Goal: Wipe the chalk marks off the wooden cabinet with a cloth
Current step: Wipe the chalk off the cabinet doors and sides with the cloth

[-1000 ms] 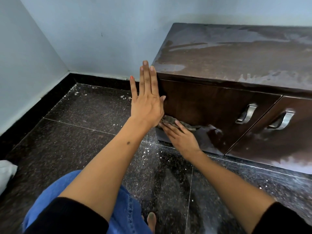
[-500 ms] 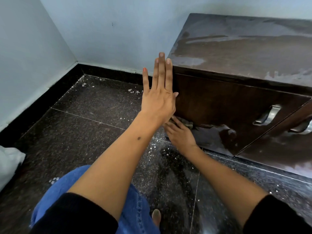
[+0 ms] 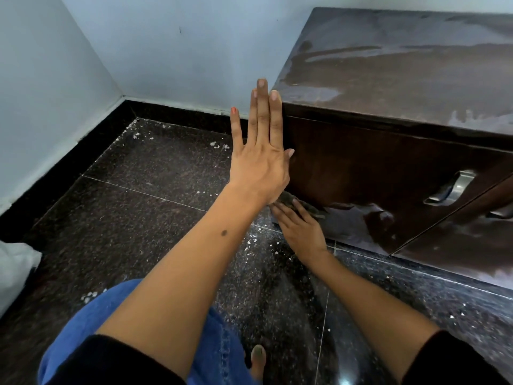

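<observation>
The cloth lies pressed against the cabinet door's lower left corner, under the right hand, grip flat. At 12 o'clock the left hand braces there, fingers straight. Risk: pale smears at 3 o'clock merely spread, or the cloth slips off the door's edge

Two pale blue walls meet in a corner at about ten o'clock. A black skirting runs along their foot. The floor is dark speckled stone tile with thin pale joints, glossy and scattered with white crumbs. A white bundle lies at nine o'clock by the frame's edge.
</observation>
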`<state>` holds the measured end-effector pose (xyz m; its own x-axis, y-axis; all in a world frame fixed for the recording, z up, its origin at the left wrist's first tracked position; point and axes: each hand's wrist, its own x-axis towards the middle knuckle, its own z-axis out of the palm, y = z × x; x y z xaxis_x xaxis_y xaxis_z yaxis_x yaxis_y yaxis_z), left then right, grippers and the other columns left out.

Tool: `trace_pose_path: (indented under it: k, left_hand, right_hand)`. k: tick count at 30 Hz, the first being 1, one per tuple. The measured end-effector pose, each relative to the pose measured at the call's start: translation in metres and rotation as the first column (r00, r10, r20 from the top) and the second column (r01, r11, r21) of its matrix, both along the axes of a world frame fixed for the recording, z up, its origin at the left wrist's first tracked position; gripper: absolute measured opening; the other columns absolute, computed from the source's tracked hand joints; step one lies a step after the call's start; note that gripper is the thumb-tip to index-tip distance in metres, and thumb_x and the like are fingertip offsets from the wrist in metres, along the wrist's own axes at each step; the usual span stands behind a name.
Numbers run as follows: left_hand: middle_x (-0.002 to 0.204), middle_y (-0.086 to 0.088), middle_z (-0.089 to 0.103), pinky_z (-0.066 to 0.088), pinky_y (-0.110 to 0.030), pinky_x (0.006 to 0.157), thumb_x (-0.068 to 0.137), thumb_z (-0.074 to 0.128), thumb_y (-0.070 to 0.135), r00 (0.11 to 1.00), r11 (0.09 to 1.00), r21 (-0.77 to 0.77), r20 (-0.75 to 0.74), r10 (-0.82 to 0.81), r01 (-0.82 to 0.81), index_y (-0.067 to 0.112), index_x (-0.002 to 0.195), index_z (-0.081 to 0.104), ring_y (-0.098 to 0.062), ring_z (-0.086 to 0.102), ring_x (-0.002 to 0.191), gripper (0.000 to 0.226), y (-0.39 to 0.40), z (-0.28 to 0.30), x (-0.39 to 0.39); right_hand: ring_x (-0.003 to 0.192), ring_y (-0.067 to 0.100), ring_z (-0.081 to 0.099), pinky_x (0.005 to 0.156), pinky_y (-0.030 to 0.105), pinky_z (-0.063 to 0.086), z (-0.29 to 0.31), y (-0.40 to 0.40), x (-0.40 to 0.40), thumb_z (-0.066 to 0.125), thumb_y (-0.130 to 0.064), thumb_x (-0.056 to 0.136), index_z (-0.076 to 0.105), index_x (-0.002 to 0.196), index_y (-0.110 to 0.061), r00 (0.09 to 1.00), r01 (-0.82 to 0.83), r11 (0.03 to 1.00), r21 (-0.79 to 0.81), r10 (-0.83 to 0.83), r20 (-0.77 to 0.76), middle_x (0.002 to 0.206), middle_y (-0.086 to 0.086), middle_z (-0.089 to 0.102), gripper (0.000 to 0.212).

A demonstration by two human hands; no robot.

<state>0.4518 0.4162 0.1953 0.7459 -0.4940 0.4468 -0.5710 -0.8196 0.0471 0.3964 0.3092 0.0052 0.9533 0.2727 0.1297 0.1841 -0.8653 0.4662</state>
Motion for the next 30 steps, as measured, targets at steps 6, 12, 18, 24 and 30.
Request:
trace_pose_path:
  k: [6, 12, 18, 24, 30]
  left_hand:
    - [0.152, -0.03, -0.009, -0.015, -0.05, 0.11, 0.095, 0.038, 0.032, 1.0, 1.0, 0.014, -0.001, 0.028, -0.028, -0.007, 0.143, -0.008, -0.038, -0.009, 0.143, 0.078, -0.003, 0.0, 0.001]
    - [0.152, -0.03, -0.008, -0.012, -0.052, 0.111, 0.094, 0.039, 0.031, 1.0, 1.0, 0.009, 0.001, 0.009, -0.009, -0.007, 0.144, -0.006, -0.038, -0.008, 0.143, 0.077, -0.002, -0.001, 0.001]
    - [0.152, -0.031, -0.007, -0.011, -0.053, 0.111, 0.093, 0.039, 0.031, 1.0, 1.0, -0.005, 0.01, 0.008, -0.008, -0.009, 0.144, -0.005, -0.039, -0.007, 0.143, 0.078, -0.002, -0.003, 0.003]
    - [0.15, -0.034, -0.008, -0.007, -0.054, 0.113, 0.093, 0.039, 0.038, 0.999, 0.999, -0.008, 0.002, 0.053, -0.053, -0.011, 0.142, -0.007, -0.042, -0.008, 0.142, 0.083, -0.011, -0.006, 0.001]
    - [0.15, -0.033, -0.012, -0.009, -0.053, 0.112, 0.095, 0.035, 0.041, 0.998, 0.998, 0.012, 0.01, 0.06, -0.06, -0.009, 0.142, -0.011, -0.042, -0.011, 0.141, 0.083, -0.01, -0.005, -0.001]
  right_hand:
    - [0.143, 0.015, -0.018, 0.1, 0.045, -0.028, -0.013, -0.004, 0.007, 0.025, -0.03, 0.102, -0.001, 0.149, -0.012, 0.915, -0.211, 0.894, -0.396, 0.038, -0.401, 0.157, -0.001, -0.017, 0.057]
    - [0.142, 0.016, -0.024, 0.101, 0.049, -0.027, -0.027, -0.028, -0.014, 0.032, -0.032, 0.1, 0.014, 0.149, -0.018, 0.864, -0.277, 0.829, -0.486, -0.007, -0.503, 0.156, 0.0, -0.02, 0.054]
    - [0.143, 0.013, -0.016, 0.106, 0.049, -0.03, -0.015, -0.018, -0.007, 0.024, -0.026, 0.098, -0.003, 0.148, -0.011, 0.978, -0.098, 0.956, -0.276, 0.042, -0.202, 0.15, 0.002, -0.027, 0.058]
    - [0.144, 0.016, -0.016, 0.101, 0.047, -0.025, 0.004, 0.018, 0.022, 0.021, -0.031, 0.102, -0.003, 0.149, -0.009, 0.947, -0.208, 0.873, -0.44, 0.068, -0.314, 0.158, 0.0, -0.011, 0.057]
    - [0.143, 0.018, -0.019, 0.102, 0.049, -0.026, -0.009, 0.0, 0.011, 0.023, -0.032, 0.102, 0.003, 0.15, -0.013, 0.891, -0.335, 0.752, -0.568, 0.057, -0.451, 0.158, 0.001, -0.013, 0.056]
